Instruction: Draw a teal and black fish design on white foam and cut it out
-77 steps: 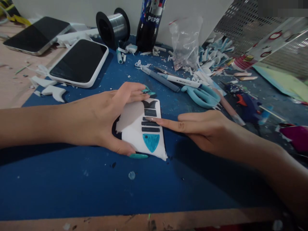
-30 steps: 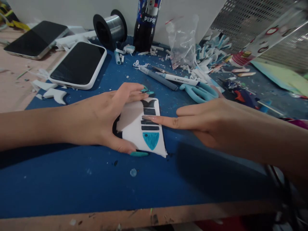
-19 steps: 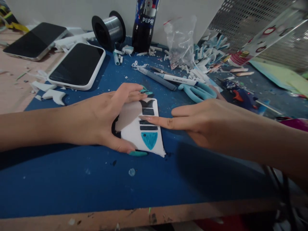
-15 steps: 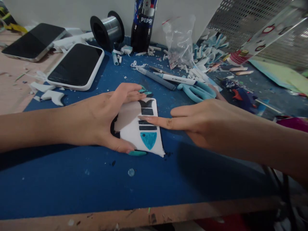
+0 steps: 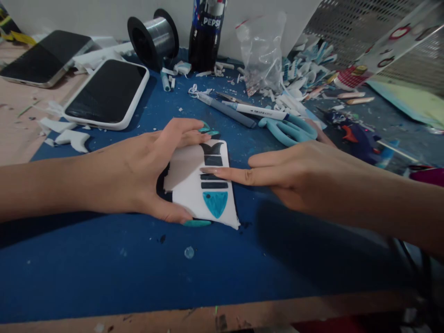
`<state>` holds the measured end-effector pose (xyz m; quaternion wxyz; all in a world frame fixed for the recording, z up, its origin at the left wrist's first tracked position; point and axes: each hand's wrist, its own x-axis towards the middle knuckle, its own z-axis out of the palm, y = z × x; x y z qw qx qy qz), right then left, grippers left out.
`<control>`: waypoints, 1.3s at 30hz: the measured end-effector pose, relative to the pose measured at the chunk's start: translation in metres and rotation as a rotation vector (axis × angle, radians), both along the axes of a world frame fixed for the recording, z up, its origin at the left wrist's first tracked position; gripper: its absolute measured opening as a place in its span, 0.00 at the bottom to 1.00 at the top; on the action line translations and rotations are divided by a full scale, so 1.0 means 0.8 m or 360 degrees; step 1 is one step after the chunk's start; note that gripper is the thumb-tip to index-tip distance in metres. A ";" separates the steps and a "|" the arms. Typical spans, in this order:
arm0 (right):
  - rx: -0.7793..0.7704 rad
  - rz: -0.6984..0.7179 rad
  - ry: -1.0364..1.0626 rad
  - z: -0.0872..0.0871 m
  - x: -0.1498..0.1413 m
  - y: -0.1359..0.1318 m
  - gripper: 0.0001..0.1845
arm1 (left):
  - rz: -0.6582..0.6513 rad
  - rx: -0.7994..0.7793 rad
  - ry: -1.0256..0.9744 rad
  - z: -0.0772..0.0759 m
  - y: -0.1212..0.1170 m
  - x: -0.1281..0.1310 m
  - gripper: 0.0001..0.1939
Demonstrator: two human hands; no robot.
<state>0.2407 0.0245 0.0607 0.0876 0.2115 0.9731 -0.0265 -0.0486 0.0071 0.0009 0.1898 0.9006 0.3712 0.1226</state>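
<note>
A flat white piece [image 5: 189,196] painted with a fish skeleton lies on the blue mat: a teal head with a dark eye, black bars and a black tail. My left hand [image 5: 149,171] spans it, thumb along the near edge and fingers at the far edge, gripping it against the mat. My right hand [image 5: 287,173] holds nothing. Its index finger is stretched out over the black bars, the tip resting on the piece, while the other fingers are bent back. Part of one bar is hidden under that finger.
Beyond the hands lie blue-handled scissors [image 5: 287,132], a white marker [image 5: 258,111] and a grey pen [image 5: 227,111]. Further back are two phones [image 5: 107,95], a wire spool [image 5: 154,39], a Pepsi bottle [image 5: 205,41], a plastic bag [image 5: 262,55] and heaped scraps [image 5: 308,67].
The camera view has shifted slightly. Both hands keep nearly the same pose on the white piece, the right index finger still across the bars.
</note>
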 end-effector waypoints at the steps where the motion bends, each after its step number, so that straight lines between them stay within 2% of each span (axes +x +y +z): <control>1: 0.0003 0.0024 0.0031 -0.001 0.002 0.001 0.44 | 0.0004 0.0020 0.0003 0.000 0.000 0.000 0.56; 4: 0.0030 0.0112 0.0172 -0.008 0.010 0.004 0.43 | -0.0004 0.0067 0.0000 -0.001 0.000 0.000 0.56; 11: 0.0046 0.0095 0.0178 -0.016 0.020 0.007 0.44 | -0.0015 -0.0029 0.0054 0.006 -0.001 0.001 0.56; 14: 0.0065 0.0067 0.0148 -0.017 0.021 0.008 0.40 | 0.0019 -0.0047 0.0046 0.005 0.000 0.001 0.56; 17: 0.0075 0.0083 0.0185 -0.018 0.024 0.008 0.37 | -0.0033 0.0011 -0.0004 -0.001 0.003 -0.001 0.56; 21: 0.0075 0.0154 0.0274 -0.019 0.030 0.007 0.42 | -0.0045 0.0045 -0.0009 -0.003 0.002 -0.002 0.58; 24: 0.0082 0.0116 0.0277 -0.019 0.032 0.007 0.46 | 0.0015 0.0016 0.0024 0.003 -0.004 0.001 0.55; 27: 0.0056 0.0063 0.0228 -0.018 0.033 0.006 0.45 | 0.0099 -0.0007 0.0030 0.004 -0.007 0.002 0.55; 33: -0.0021 0.0095 0.0260 -0.017 0.038 0.006 0.47 | -0.0016 0.0051 -0.0037 -0.009 0.006 -0.008 0.59; 39: -0.0043 0.0037 0.0256 -0.011 0.036 0.002 0.45 | 0.0030 0.0026 0.0012 -0.004 0.002 -0.005 0.57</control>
